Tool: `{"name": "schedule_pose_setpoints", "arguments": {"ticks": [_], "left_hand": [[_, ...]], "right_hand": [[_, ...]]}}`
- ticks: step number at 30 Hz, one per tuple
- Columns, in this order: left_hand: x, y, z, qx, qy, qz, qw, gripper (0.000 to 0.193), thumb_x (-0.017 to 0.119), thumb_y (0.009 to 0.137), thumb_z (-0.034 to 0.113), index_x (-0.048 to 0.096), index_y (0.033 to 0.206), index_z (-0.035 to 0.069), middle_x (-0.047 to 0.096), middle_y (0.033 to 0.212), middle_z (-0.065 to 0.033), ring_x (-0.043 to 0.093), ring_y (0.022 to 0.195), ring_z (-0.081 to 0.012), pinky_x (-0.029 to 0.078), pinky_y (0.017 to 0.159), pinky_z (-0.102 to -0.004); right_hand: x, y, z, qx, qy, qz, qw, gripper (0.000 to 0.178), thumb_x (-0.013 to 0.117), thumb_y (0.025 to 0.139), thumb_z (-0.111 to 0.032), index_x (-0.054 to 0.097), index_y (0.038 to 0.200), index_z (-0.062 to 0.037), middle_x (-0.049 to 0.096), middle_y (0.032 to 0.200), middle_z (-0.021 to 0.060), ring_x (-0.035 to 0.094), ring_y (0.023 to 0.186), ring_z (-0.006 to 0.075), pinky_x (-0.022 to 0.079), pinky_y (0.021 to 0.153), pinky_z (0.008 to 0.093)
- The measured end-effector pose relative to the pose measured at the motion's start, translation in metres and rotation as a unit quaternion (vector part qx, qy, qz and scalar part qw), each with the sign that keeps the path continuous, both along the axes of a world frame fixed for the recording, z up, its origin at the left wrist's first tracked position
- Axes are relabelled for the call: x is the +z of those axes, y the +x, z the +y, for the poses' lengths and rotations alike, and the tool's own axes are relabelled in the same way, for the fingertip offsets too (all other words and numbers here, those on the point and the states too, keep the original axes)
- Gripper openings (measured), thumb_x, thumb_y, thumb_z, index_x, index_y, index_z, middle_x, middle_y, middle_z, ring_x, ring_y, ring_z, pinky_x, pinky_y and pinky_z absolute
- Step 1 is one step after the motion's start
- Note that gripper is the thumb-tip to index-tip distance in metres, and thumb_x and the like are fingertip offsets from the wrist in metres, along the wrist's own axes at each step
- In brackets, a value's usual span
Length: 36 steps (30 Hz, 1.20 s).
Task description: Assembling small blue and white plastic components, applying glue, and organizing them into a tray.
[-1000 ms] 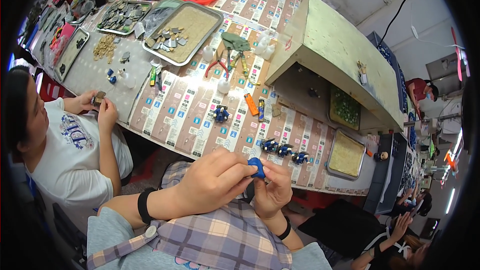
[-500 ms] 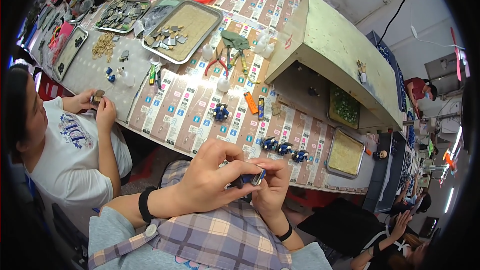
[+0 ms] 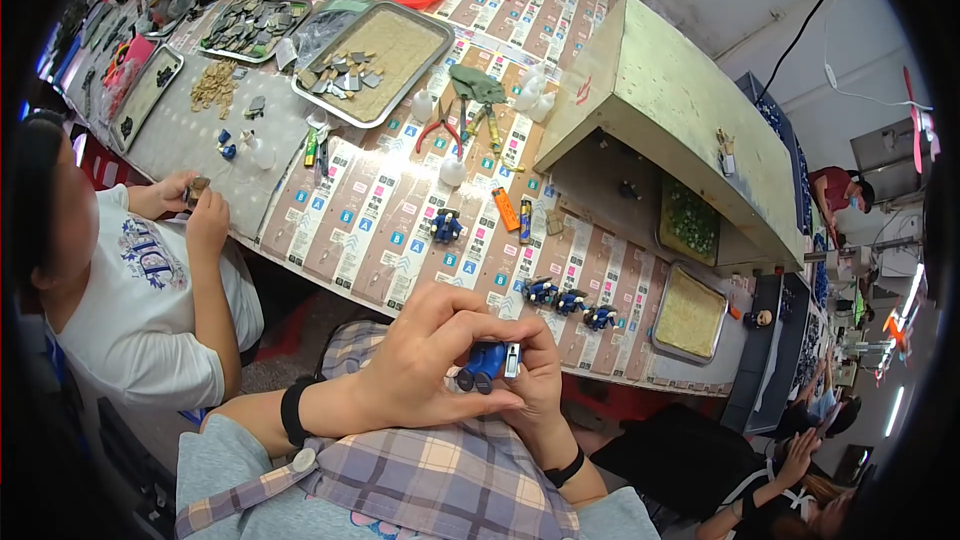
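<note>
A small blue figurine (image 3: 484, 360) with dark round feet and a silver rectangular part at its side is held between my two hands above my lap. My left hand (image 3: 415, 365) curls its fingers and thumb around it from the left. Fingers of my right hand (image 3: 540, 372) grip it on the right, beside the silver part; some of these fingertips are hidden. Beyond my hands, three similar dark blue figurines (image 3: 570, 301) sit in a row near the table edge. Another blue figurine (image 3: 446, 227) stands farther back to the left.
An orange lighter (image 3: 504, 209), a dark tube (image 3: 525, 223), white squeeze bottles (image 3: 452, 173) and red-handled pliers (image 3: 438, 130) lie on the table (image 3: 345, 240). Trays (image 3: 440, 40) stand behind. A metal hood (image 3: 680, 110) rises at right. A co-worker (image 3: 150, 290) sits at left holding a small piece.
The figurine has turned in my hands, so its blue body and feet now show, with the silver part upright. My left fingers have opened a little around it.
</note>
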<state>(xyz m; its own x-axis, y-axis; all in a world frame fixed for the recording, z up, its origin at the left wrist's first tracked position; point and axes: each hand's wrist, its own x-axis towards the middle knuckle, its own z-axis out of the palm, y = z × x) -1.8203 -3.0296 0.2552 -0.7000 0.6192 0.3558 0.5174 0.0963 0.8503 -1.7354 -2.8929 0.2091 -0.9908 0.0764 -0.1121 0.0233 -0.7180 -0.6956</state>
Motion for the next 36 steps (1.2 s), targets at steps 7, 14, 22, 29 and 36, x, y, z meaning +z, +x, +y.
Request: {"name": "schedule_pose_setpoints", "arguments": {"ticks": [7,14,22,29,36], "left_hand": [[-0.002,0.002,-0.005,-0.018,-0.003,-0.01,1.0,0.053,0.077,0.061,0.031,0.06,0.107,0.01,0.048,0.092,-0.0087,0.047,0.084,-0.0239,0.039,0.075,-0.0319],[-0.014,0.004,-0.016,-0.014,-0.048,0.024,0.998,0.044,0.074,0.064,0.024,0.061,0.105,0.012,0.049,0.09,-0.0066,0.048,0.083,-0.0225,0.039,0.074,-0.0315],[-0.018,0.006,-0.023,0.001,-0.065,0.079,0.995,0.041,0.071,0.066,0.016,0.062,0.106,0.011,0.054,0.088,-0.0039,0.05,0.078,-0.0211,0.039,0.071,-0.0306],[-0.021,0.008,-0.02,0.031,-0.057,0.129,0.99,0.038,0.069,0.063,0.013,0.065,0.1,0.009,0.06,0.089,-0.0024,0.052,0.077,-0.0196,0.04,0.07,-0.0298],[-0.018,0.006,-0.018,0.03,-0.063,0.165,0.984,0.037,0.068,0.063,0.012,0.064,0.1,0.009,0.061,0.093,-0.0016,0.053,0.078,-0.0185,0.041,0.073,-0.0291]], "right_hand": [[-0.005,0.004,-0.001,-0.004,-0.003,0.0,1.0,0.028,0.063,0.081,-0.014,0.047,0.102,-0.0029,0.056,0.104,0.0107,0.057,0.096,0.0221,0.047,0.085,0.0325],[-0.005,0.01,-0.005,-0.09,0.265,0.028,0.96,0.026,0.063,0.077,0.001,0.051,0.099,-0.0019,0.058,0.102,0.0104,0.058,0.093,0.0191,0.046,0.082,0.0299],[0.008,0.009,-0.004,-0.118,0.494,0.07,0.859,0.024,0.068,0.069,0.001,0.055,0.09,-0.0004,0.061,0.094,0.0161,0.062,0.084,0.0241,0.049,0.069,0.0287],[0.016,0.008,-0.004,-0.145,0.603,0.128,0.774,0.024,0.069,0.069,-0.001,0.056,0.09,0.0002,0.062,0.09,0.017,0.064,0.078,0.0271,0.051,0.063,0.0292],[0.022,0.01,-0.007,-0.157,0.646,0.137,0.735,0.025,0.068,0.069,0.0,0.057,0.091,0.0005,0.063,0.089,0.0167,0.064,0.076,0.0276,0.051,0.062,0.0298]]}}
